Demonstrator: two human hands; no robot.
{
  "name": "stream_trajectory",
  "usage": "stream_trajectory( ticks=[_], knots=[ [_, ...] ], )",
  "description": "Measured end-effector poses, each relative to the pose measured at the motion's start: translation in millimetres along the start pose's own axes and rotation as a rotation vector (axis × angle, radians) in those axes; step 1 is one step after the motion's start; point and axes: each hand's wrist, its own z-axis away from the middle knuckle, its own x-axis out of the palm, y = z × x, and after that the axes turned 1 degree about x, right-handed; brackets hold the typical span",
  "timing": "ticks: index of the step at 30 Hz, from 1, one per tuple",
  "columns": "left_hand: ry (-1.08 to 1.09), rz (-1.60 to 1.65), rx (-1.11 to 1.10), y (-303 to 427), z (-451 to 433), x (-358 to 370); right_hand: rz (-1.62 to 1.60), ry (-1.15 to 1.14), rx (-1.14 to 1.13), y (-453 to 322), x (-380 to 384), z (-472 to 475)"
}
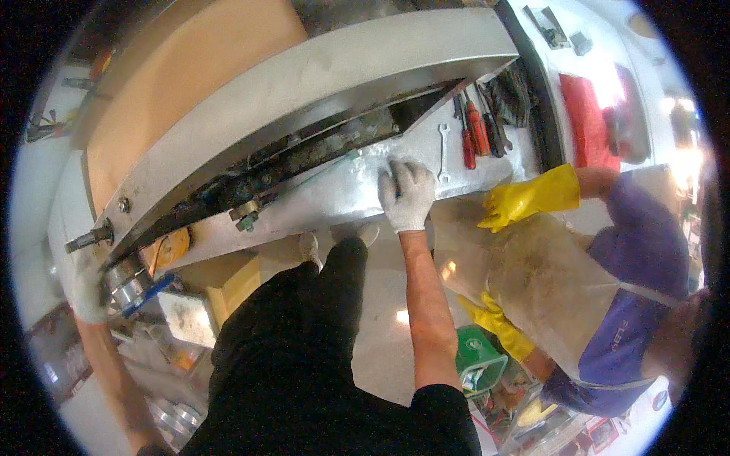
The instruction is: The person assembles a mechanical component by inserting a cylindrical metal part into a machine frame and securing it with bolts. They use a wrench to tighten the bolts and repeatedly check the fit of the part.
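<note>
My right hand (409,194), in a white knit glove, rests on the front edge of a metal bench top (365,171), its fingers bent; whether it grips anything is hidden. Just right of it lies a double open-ended wrench (444,153), beside red-handled screwdrivers (478,130) and dark-handled tools. My left hand (90,293), also gloved and blurred, is at the far left, below a threaded shaft (89,239) on a long metal machine housing (319,74). Its fingers cannot be made out. A bolt with a nut (246,215) sticks out near the housing's dark slot.
At the right stands a co-worker in yellow rubber gloves (530,196) and a stained apron (536,268). A green bin (479,360) is on the floor between us. A cardboard box (236,282) stands under the bench, and a red cloth (583,122) lies at the upper right.
</note>
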Motion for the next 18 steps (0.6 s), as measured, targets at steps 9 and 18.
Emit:
stream_trajectory(
  ticks=[9,18],
  knots=[
    [-0.094,0.059,-0.014,3,-6,5,0.013,-0.094,0.004,10,6,-17],
    [-0.197,0.102,-0.022,5,-1,19,-0.01,-0.24,-0.061,22,-2,-22]
  ],
)
